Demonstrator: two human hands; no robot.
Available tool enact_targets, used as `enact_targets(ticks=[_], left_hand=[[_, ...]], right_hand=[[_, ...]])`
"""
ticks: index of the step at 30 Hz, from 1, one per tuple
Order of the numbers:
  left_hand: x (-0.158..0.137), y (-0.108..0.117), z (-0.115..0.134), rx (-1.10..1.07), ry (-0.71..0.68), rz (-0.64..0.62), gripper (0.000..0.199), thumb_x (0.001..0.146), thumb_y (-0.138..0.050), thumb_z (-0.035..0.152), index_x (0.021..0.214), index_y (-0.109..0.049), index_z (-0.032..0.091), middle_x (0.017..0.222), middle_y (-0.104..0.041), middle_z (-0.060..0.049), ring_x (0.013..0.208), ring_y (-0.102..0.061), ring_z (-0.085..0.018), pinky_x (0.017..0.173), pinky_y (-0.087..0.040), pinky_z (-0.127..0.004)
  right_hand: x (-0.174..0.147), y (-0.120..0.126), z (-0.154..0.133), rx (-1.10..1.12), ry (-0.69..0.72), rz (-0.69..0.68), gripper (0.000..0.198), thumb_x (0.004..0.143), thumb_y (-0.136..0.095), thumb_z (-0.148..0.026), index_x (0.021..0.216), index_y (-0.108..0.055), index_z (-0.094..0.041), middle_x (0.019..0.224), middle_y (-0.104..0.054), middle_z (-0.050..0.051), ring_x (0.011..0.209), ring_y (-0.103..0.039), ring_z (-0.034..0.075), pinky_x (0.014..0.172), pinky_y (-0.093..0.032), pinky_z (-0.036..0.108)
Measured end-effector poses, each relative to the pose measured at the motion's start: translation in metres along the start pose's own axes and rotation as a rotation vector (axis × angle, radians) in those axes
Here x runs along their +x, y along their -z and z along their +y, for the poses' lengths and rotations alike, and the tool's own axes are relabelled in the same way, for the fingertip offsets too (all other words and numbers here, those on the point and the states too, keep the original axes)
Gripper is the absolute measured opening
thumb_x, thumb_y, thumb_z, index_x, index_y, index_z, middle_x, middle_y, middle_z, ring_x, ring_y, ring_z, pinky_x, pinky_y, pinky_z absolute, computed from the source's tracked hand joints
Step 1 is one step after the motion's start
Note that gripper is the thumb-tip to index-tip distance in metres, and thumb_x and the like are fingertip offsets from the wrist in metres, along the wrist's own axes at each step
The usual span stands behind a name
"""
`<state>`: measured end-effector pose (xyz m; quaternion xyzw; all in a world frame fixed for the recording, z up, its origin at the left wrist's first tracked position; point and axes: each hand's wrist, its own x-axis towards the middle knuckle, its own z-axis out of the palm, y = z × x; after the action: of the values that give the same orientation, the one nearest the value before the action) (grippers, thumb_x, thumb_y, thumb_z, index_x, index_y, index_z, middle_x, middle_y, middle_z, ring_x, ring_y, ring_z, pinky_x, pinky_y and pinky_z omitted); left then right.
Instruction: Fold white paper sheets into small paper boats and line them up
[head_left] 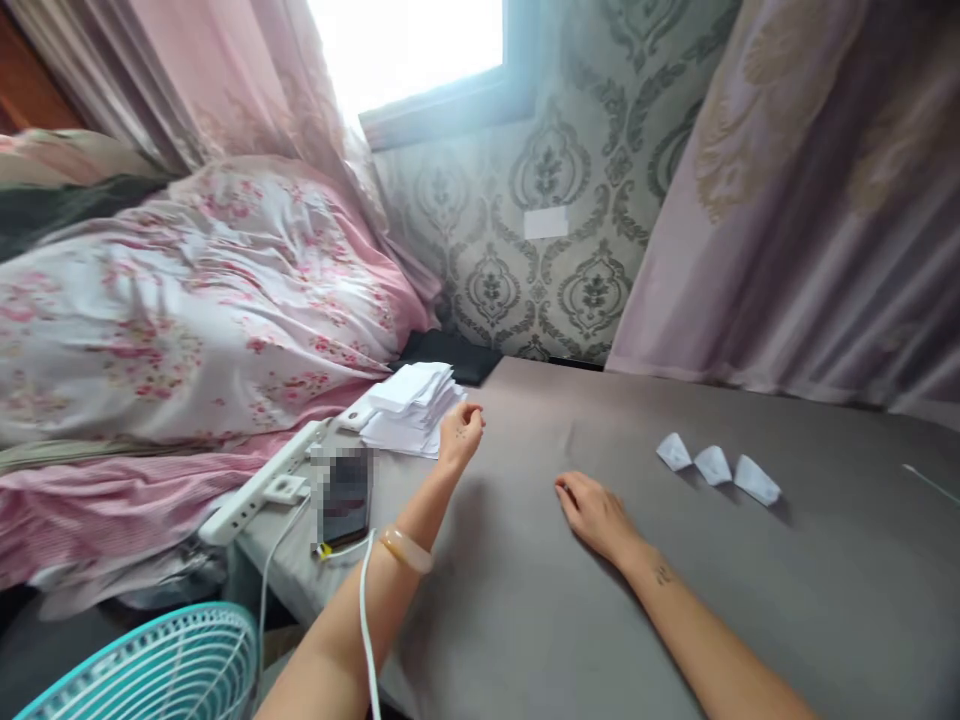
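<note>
My left hand (461,434) is raised at the right edge of a stack of white paper sheets (409,405). Its fingers are curled together, and no sheet shows in them. A pale bangle (406,549) circles that forearm. My right hand (594,514) is over the grey-covered surface (555,620), fingers bent inward and close together, nothing visible in them. Beyond it to the right, three small folded white paper pieces (712,466) form a row.
Left of the stack are a white power strip (262,485) and a phone (346,495) with a white cable (367,610) crossing by my left forearm. A turquoise fan (161,665) stands at lower left. A dark flat object (450,357) lies behind the stack; floral bedding (187,310) is piled left.
</note>
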<state>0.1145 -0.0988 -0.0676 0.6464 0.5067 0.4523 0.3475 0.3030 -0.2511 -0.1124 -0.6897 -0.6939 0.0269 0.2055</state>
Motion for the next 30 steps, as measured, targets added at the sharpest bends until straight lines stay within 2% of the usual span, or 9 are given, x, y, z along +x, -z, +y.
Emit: enact_targets(ticks=[5,8,10,13,16,19,21,24,30], left_hand=[[0.029,0.067,-0.013,0.248,-0.136,0.22,0.026,0.075,-0.049,0.022,0.092,-0.066,0.013,0.092,-0.067,-0.011,0.086,-0.061,-0.022,0.084,-0.045,-0.035],[0.048,0.111,-0.024,0.372,-0.157,0.287,0.031,0.074,-0.047,0.02,0.096,-0.066,0.012,0.102,-0.066,-0.013,0.1,-0.057,-0.027,0.094,-0.04,-0.04],[0.06,0.136,-0.032,0.438,-0.182,0.252,0.037,0.07,-0.046,0.016,0.102,-0.065,0.012,0.105,-0.066,-0.013,0.103,-0.056,-0.027,0.096,-0.038,-0.041],[0.069,0.162,-0.045,0.531,-0.254,0.12,0.048,0.059,-0.051,0.01,0.105,-0.064,0.011,0.109,-0.066,-0.012,0.107,-0.055,-0.027,0.1,-0.037,-0.041],[0.071,0.17,-0.055,0.604,-0.325,0.005,0.058,0.053,-0.055,0.008,0.11,-0.062,0.013,0.122,-0.061,-0.012,0.119,-0.048,-0.029,0.107,-0.029,-0.042],[0.073,0.168,-0.062,0.642,-0.373,-0.069,0.061,0.056,-0.062,0.013,0.117,-0.059,0.017,0.131,-0.054,-0.01,0.129,-0.038,-0.03,0.11,-0.025,-0.045],[0.077,0.164,-0.064,0.653,-0.396,-0.113,0.06,0.058,-0.065,0.017,0.118,-0.058,0.018,0.132,-0.054,-0.009,0.13,-0.038,-0.029,0.11,-0.024,-0.045],[0.082,0.161,-0.063,0.656,-0.41,-0.164,0.056,0.059,-0.066,0.016,0.115,-0.059,0.018,0.127,-0.058,-0.01,0.125,-0.044,-0.027,0.11,-0.027,-0.041],[0.081,0.159,-0.059,0.645,-0.352,-0.197,0.044,0.065,-0.059,0.012,0.108,-0.063,0.02,0.112,-0.066,-0.007,0.103,-0.059,-0.023,0.095,-0.042,-0.035]], right_hand=[[0.001,-0.004,0.001,0.003,-0.008,-0.003,0.029,0.092,-0.031,-0.03,0.095,-0.059,-0.022,0.094,-0.065,0.004,0.084,-0.062,0.02,0.067,-0.039,0.03],[0.003,-0.005,0.001,-0.011,-0.041,-0.02,0.028,0.092,-0.031,-0.033,0.096,-0.057,-0.024,0.096,-0.066,0.003,0.085,-0.062,0.021,0.066,-0.039,0.03],[0.004,-0.007,0.002,-0.021,-0.064,-0.03,0.029,0.092,-0.031,-0.035,0.097,-0.057,-0.025,0.098,-0.066,0.003,0.085,-0.063,0.021,0.064,-0.039,0.03],[0.007,-0.01,0.003,-0.026,-0.072,-0.037,0.029,0.092,-0.031,-0.036,0.096,-0.057,-0.026,0.099,-0.066,0.003,0.085,-0.063,0.022,0.063,-0.04,0.031],[0.01,-0.013,0.006,-0.029,-0.076,-0.028,0.029,0.09,-0.032,-0.037,0.096,-0.058,-0.026,0.099,-0.067,0.004,0.084,-0.064,0.022,0.061,-0.04,0.031],[0.012,-0.016,0.008,-0.024,-0.076,-0.006,0.029,0.089,-0.034,-0.038,0.096,-0.059,-0.027,0.099,-0.068,0.004,0.083,-0.065,0.022,0.06,-0.041,0.031],[0.013,-0.017,0.009,-0.017,-0.064,0.001,0.028,0.089,-0.034,-0.038,0.096,-0.059,-0.028,0.098,-0.068,0.003,0.083,-0.065,0.021,0.061,-0.042,0.03],[0.012,-0.017,0.01,-0.012,-0.052,0.012,0.028,0.089,-0.034,-0.038,0.096,-0.059,-0.028,0.096,-0.068,0.002,0.083,-0.065,0.021,0.061,-0.043,0.03],[0.012,-0.017,0.009,0.0,-0.06,0.01,0.028,0.089,-0.034,-0.037,0.095,-0.059,-0.027,0.097,-0.069,0.002,0.082,-0.065,0.02,0.062,-0.043,0.03]])
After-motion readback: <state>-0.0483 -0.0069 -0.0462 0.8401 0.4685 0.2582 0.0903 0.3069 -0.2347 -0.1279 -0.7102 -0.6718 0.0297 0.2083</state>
